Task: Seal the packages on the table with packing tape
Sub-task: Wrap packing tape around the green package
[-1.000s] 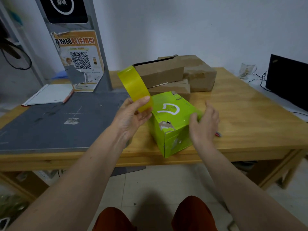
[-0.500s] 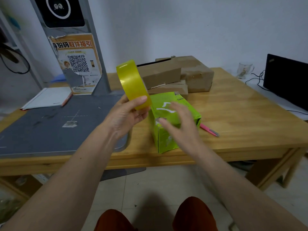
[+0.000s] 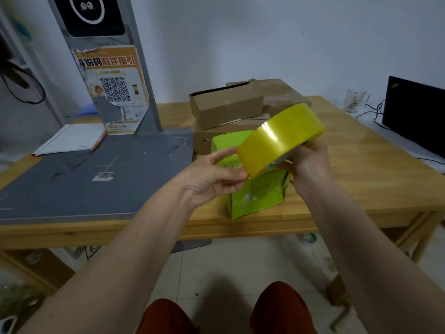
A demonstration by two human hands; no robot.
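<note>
A roll of yellow packing tape [image 3: 280, 138] hangs in the air above a bright green box [image 3: 255, 194] near the table's front edge. My right hand [image 3: 309, 162] grips the roll from its right side. My left hand [image 3: 212, 177] touches the roll's lower left edge with thumb and fingertips, as if pinching it. The roll and both hands hide most of the green box's top. Behind it lie brown cardboard packages [image 3: 228, 109], stacked, one with an open flap.
A grey mat [image 3: 91, 174] covers the left of the wooden table [image 3: 361, 169]. A grey stand with a QR poster [image 3: 115, 90] rises at the back left, with a notebook [image 3: 72, 138] beside it. At far right stand a glass mug [image 3: 355, 100] and a black laptop [image 3: 414, 114].
The tape roll moved from my left hand, held upright at left, rightward over the green box. My right hand left the box and took hold of the roll.
</note>
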